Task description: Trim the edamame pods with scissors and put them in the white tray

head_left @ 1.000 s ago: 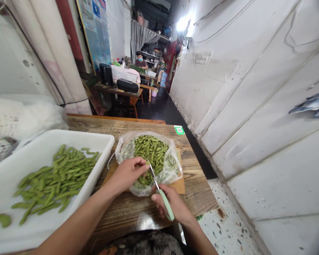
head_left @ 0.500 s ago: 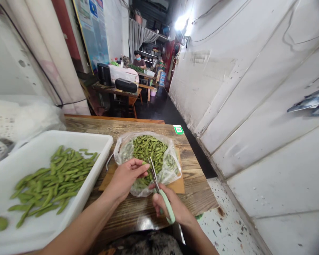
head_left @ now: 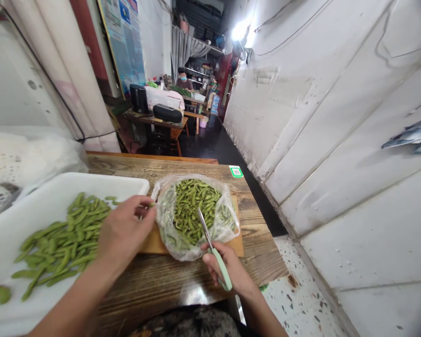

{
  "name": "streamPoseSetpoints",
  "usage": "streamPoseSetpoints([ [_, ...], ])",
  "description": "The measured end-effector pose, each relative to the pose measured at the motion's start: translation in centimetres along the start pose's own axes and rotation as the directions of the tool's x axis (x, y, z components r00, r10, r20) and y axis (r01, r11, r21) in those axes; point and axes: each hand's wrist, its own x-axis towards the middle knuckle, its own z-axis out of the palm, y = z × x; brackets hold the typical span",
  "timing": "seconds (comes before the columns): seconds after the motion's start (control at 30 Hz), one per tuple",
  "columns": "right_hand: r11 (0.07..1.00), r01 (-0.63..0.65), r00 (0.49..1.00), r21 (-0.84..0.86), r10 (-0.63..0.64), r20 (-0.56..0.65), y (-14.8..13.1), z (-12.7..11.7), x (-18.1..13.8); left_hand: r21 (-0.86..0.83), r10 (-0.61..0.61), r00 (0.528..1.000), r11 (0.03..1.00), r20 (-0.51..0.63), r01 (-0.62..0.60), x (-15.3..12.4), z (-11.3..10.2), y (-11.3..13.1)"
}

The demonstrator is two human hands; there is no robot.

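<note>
My left hand (head_left: 126, 231) is over the right rim of the white plastic tray (head_left: 126, 182), pinching an edamame pod (head_left: 152, 204) of which only a green tip shows. Inside the tray lies a heap of green edamame pods (head_left: 73, 234). My right hand (head_left: 229, 266) is closed around scissors with pale green handles (head_left: 220, 267). Their blades are together and point up over a clear plastic bag (head_left: 166, 236) with its mouth spread wide. Many more pods (head_left: 196, 196) fill that bag.
Under the bag, a light board (head_left: 154, 245) rests on the wooden table (head_left: 154, 281). A wrapped white basket (head_left: 31, 154) stands left of it, behind the tray. A white wall (head_left: 319, 140) runs along the right. Farther back, a masked person (head_left: 185, 83) sits at another table.
My left hand has moved left with the pod, from beside the scissor blades to the tray's rim. The scissors have gone from slightly apart to closed; my right hand stays nearly in place.
</note>
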Motion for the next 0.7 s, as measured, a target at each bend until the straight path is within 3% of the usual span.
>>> streamPoseSetpoints([
  [0.03, 1.000, -0.006, 1.000, 0.002, 0.006, -0.009, 0.0, -0.1, 0.0, 0.186, 0.067, 0.994, 0.981, -0.081, -0.051, 0.4, -1.3, -0.4],
  [0.1, 1.000, -0.010, 1.000, 0.004, 0.010, -0.011, -0.1, -0.1, 0.1, 0.490, 0.131, 0.985, 0.870, -0.117, -0.058, 1.2, -3.5, -1.0],
  [0.2, 1.000, -0.006, 1.000, 0.005, 0.006, 0.004, -0.3, 0.1, 0.2, 0.676, 0.147, 0.987, 0.734, -0.061, -0.068, 1.8, -4.4, -1.1],
  [0.27, 1.000, 0.003, 1.000, 0.001, -0.003, 0.006, -0.4, 0.2, 0.2, 0.647, 0.176, 0.982, 0.741, 0.071, -0.180, 2.1, -3.1, -0.7],
  [0.33, 1.000, 0.014, 1.000, -0.008, -0.014, 0.006, -0.4, 0.2, 0.2, 0.530, 0.204, 0.941, 0.785, 0.269, -0.322, 2.4, -0.6, 0.1],
  [0.4, 1.000, 0.022, 1.000, -0.009, -0.022, 0.007, -0.2, 0.1, 0.2, 0.443, 0.207, 0.902, 0.815, 0.380, -0.374, 2.8, 2.2, 0.8],
  [0.53, 1.000, 0.005, 1.000, 0.010, -0.005, -0.009, 0.4, -0.2, 0.0, 0.419, 0.197, 0.910, 0.838, 0.364, -0.349, 3.9, 6.5, 1.8],
  [0.7, 1.000, 0.003, 1.000, 0.001, -0.003, 0.004, 0.1, -0.9, -0.6, 0.421, 0.126, 0.927, 0.864, 0.353, -0.277, 4.8, 8.3, 1.2],
])
